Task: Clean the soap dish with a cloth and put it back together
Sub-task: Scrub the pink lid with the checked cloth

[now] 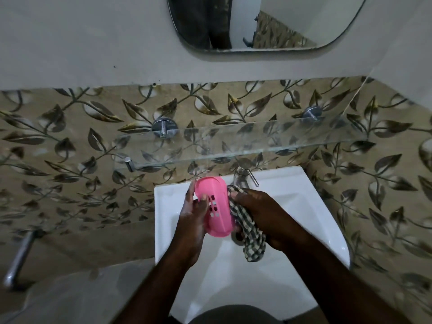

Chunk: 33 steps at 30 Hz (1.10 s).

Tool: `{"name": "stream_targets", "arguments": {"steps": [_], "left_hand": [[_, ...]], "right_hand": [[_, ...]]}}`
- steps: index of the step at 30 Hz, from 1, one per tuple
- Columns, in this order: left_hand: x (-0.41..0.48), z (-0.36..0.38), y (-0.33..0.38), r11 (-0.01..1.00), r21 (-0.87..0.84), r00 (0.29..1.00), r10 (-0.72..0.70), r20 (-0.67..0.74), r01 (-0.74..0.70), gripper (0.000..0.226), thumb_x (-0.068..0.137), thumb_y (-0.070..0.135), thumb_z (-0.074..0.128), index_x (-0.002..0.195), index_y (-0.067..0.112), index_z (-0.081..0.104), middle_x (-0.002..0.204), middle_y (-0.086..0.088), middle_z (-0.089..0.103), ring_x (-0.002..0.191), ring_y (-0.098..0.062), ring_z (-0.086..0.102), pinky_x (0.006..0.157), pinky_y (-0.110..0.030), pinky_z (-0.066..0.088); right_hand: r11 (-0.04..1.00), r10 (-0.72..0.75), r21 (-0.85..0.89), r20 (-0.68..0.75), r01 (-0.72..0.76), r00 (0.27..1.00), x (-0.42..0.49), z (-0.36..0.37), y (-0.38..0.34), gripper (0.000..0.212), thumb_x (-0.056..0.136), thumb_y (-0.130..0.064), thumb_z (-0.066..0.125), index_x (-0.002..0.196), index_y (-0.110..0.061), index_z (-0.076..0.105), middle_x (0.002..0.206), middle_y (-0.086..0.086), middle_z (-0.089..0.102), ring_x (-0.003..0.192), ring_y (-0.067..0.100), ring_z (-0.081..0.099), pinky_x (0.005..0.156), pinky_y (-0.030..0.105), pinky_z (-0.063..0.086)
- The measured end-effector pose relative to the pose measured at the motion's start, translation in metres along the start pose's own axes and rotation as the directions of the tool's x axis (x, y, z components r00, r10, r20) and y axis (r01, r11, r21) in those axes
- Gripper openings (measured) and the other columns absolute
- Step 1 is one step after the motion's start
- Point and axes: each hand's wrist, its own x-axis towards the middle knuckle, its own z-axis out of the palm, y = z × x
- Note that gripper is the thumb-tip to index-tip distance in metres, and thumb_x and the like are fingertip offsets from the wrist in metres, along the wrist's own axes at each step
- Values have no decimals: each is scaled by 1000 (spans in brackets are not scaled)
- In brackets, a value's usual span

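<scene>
A pink plastic soap dish (216, 204) with several rectangular drain holes is held upright over the white sink (304, 206). My left hand (194, 220) grips its left edge, thumb across the slotted face. My right hand (264, 216) holds a dark-and-light checked cloth (247, 232) bunched against the dish's right side. The cloth's free end hangs down into the basin. Only one pink piece is visible.
A metal tap (243, 176) stands at the sink's back, just behind the dish. A glass shelf (233, 146) on metal brackets hangs above it, under a mirror (257, 24). Leaf-patterned tiles cover the wall. A metal handle (18, 258) juts out at lower left.
</scene>
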Motion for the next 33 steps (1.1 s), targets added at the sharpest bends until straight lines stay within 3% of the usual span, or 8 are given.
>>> {"name": "stream_targets", "arguments": {"steps": [4, 9, 12, 15, 18, 25, 29, 33], "left_hand": [[-1, 10, -4, 994, 76, 997, -81, 19, 79, 94, 66, 57, 78, 146, 36, 33, 131, -7, 62, 114, -28, 64, 94, -54, 51], [-11, 15, -1, 930, -160, 943, -323, 79, 332, 53, 76, 45, 68, 107, 3, 64, 91, -18, 71, 77, -28, 68, 69, -36, 53], [-9, 5, -1, 844, -361, 917, -340, 209, 396, 63, 72, 47, 73, 116, 1, 68, 108, -23, 68, 91, -35, 68, 83, -53, 55], [-9, 4, -8, 825, -404, 917, -324, 234, 395, 59, 89, 51, 46, 117, 5, 68, 108, -21, 68, 92, -35, 67, 105, -71, 31], [-13, 23, -9, 835, -373, 912, -338, 230, 404, 56, 91, 50, 42, 121, 9, 66, 110, -20, 67, 94, -35, 66, 95, -65, 44], [-11, 33, -14, 816, -340, 883, -453, 126, 467, 95, 81, 73, 52, 138, -2, 48, 140, -23, 42, 130, -35, 41, 115, -47, 25], [-13, 38, -25, 846, -319, 896, -443, 25, 427, 68, 90, 64, 45, 116, 6, 69, 111, -19, 63, 98, -31, 64, 87, -42, 52], [-14, 55, -18, 901, -205, 921, -390, 0, 381, 55, 95, 59, 37, 109, 20, 73, 109, -17, 70, 89, -31, 70, 72, -49, 57]], "right_hand": [[987, -41, -157, -71, 29, 997, 2, 5, 9, 20, 89, -41, 60, 98, -23, 64, 90, 8, 73, 76, 22, 70, 71, 43, 56], [838, -153, -515, 95, 180, 984, -7, 7, 14, 7, 87, -29, 67, 93, -24, 65, 86, -2, 66, 82, 11, 63, 74, 29, 50], [717, -244, -657, 73, 231, 967, -7, -9, 11, 18, 78, -24, 74, 93, -33, 69, 97, -7, 58, 92, 1, 57, 79, 17, 45], [743, -362, -625, -70, 242, 930, -2, -25, 8, 18, 79, -30, 69, 94, -37, 64, 99, -8, 56, 86, -8, 57, 72, 4, 41], [675, -459, -653, -7, 343, 889, 5, -25, 10, 26, 82, -31, 62, 106, -28, 70, 100, -4, 59, 89, -2, 59, 81, 13, 46], [46, -458, -751, 570, 659, 682, -18, -24, 38, 37, 77, -8, 59, 111, -20, 68, 123, 1, 61, 98, 25, 53, 77, 36, 51], [-81, -472, -710, 646, 700, 600, -5, -41, 32, 30, 87, -15, 48, 108, -21, 69, 120, 3, 63, 93, 26, 56, 67, 35, 50], [-10, -557, -862, 426, 507, 713, 11, -53, 22, 24, 84, -19, 60, 107, -25, 66, 110, -3, 65, 85, 24, 56, 56, 30, 49]]}}
